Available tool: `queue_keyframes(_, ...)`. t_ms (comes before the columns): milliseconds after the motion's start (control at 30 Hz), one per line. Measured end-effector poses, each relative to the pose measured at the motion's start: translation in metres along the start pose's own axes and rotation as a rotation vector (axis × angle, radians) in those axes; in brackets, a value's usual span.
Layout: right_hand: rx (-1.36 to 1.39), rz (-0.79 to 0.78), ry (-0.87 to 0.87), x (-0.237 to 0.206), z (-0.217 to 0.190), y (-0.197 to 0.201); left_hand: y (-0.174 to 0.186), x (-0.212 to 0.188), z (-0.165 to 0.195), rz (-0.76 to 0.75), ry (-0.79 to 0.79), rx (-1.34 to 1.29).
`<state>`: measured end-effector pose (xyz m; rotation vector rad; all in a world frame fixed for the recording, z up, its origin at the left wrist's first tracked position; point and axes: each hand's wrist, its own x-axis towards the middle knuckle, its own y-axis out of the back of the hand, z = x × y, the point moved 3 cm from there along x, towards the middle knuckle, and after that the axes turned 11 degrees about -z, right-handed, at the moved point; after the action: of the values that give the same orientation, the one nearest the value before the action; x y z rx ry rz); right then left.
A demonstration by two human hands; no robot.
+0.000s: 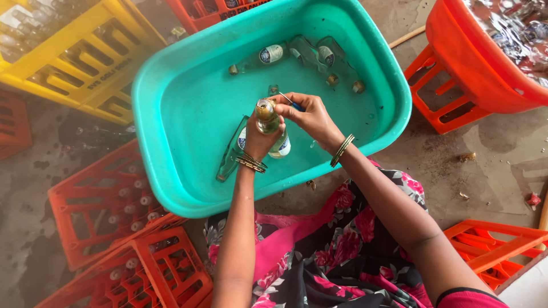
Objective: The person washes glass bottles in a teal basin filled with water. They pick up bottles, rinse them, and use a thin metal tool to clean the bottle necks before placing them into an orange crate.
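The left hand (258,140) is wrapped around a clear glass bottle (268,122), holding it upright over the middle of the teal plastic tub (171,102), its gold foil neck rising above the fingers. The right hand (305,114) sits just right of the bottle's neck, fingers pinched on a thin blue-handled tool (291,103) whose tip touches the foil at the top. Another bottle (233,149) lies in the water beneath the left hand, slanting toward the near left. More bottles (319,57) lie together at the far side of the tub, well apart from the hands. Orange crates (103,205) with bottles stand on the floor at near left, a yellow crate (74,57) at far left, and an orange tub (474,57) at far right.
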<state>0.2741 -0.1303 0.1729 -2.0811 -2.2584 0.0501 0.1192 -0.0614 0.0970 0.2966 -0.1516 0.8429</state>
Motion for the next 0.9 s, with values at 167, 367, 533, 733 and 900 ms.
queue_keyframes(167, -0.240, 0.122, 0.166, -0.002, -0.009, 0.001, -0.001, 0.004, 0.014, 0.142, -0.021, 0.224)
queue_keyframes(367, -0.410, 0.232, 0.046, -0.007, -0.010, 0.000, -0.011, -0.001, 0.036, 0.304, -0.104, 0.427)
queue_keyframes(533, -0.516, 0.288, 0.121, -0.005, -0.013, -0.005, -0.014, -0.003, 0.043, 0.309, -0.086, 0.467)
queue_keyframes(733, -0.570, 0.307, 0.176, 0.004, -0.022, -0.003, -0.006, -0.001, 0.041, 0.243, -0.082, 0.365)
queue_keyframes(900, -0.551, 0.324, 0.286, 0.015, -0.021, 0.009, -0.012, -0.002, 0.029, 0.051, 0.029, 0.186)
